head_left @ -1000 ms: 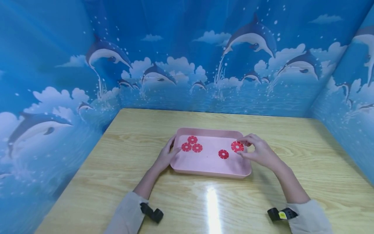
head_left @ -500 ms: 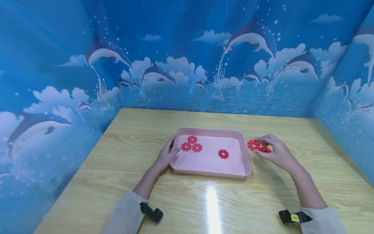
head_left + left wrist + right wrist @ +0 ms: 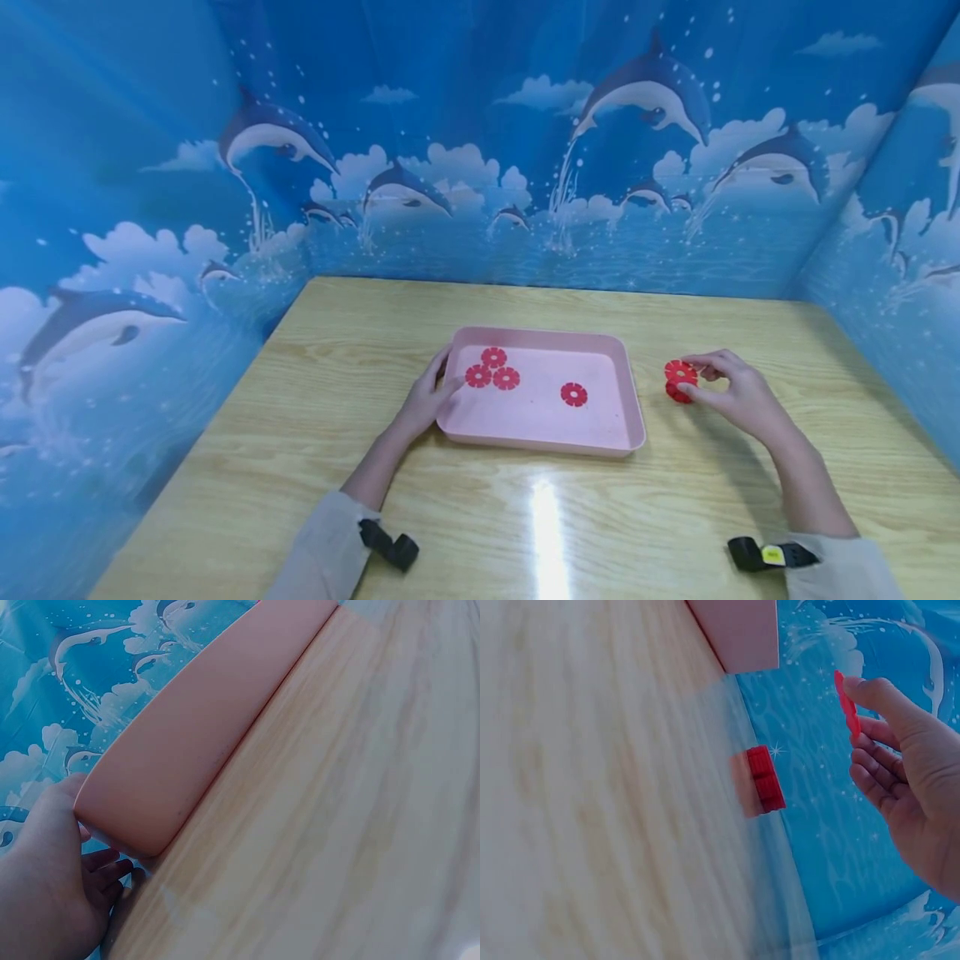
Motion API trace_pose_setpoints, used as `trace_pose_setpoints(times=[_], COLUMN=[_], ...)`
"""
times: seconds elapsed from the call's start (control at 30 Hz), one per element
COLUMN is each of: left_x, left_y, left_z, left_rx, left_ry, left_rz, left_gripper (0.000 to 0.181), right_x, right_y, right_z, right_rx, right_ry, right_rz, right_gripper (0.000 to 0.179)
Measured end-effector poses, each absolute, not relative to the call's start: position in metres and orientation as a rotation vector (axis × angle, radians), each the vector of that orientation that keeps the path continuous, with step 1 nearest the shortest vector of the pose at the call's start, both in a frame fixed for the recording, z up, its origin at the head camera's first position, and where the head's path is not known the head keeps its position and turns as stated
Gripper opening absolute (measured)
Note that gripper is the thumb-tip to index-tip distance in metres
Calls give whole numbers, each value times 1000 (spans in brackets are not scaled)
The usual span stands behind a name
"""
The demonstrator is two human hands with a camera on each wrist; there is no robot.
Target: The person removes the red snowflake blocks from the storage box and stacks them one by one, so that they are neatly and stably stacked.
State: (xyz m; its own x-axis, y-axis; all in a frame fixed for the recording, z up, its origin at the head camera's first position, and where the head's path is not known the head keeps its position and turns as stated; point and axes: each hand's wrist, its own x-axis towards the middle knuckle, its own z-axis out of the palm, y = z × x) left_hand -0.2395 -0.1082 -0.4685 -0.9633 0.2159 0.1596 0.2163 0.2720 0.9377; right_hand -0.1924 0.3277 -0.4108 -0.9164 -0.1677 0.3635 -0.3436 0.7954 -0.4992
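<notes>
A pink tray (image 3: 510, 419) rests on the table, and my left hand (image 3: 426, 407) holds its left end with the thumb over the rim. In the left wrist view, the fingers of my left hand (image 3: 52, 877) curl at the tray's outer corner. To the right of the tray, my right hand (image 3: 738, 398) pinches a red notched disc (image 3: 679, 369) between thumb and fingers. Just below it stands a short stack of red discs (image 3: 678, 394). In the right wrist view the pinched disc (image 3: 847, 705) is tilted and apart from the stack (image 3: 766, 779).
Three red discs (image 3: 492, 377) lie clustered at the left inside the tray, and a single disc (image 3: 573, 395) lies right of its middle. The wood-grain table (image 3: 360, 367) runs back to a blue dolphin-print curtain (image 3: 465, 233).
My right hand has moved right with a red disc, from the tray's right end over the rim to above the stack. My left hand has stayed on the tray.
</notes>
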Motion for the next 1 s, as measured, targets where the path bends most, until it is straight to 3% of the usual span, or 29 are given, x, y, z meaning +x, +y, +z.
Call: trace_pose_setpoints(times=[1.0], left_x=[-239], left_y=[-108], left_z=[-466], left_rx=[-407], left_ry=[-2550], left_rz=[-1826], left_gripper=[62], right_x=[-202], right_y=[357], right_z=[-450], right_rx=[341], right_ry=[-2718], right_rz=[927], right_gripper=[39])
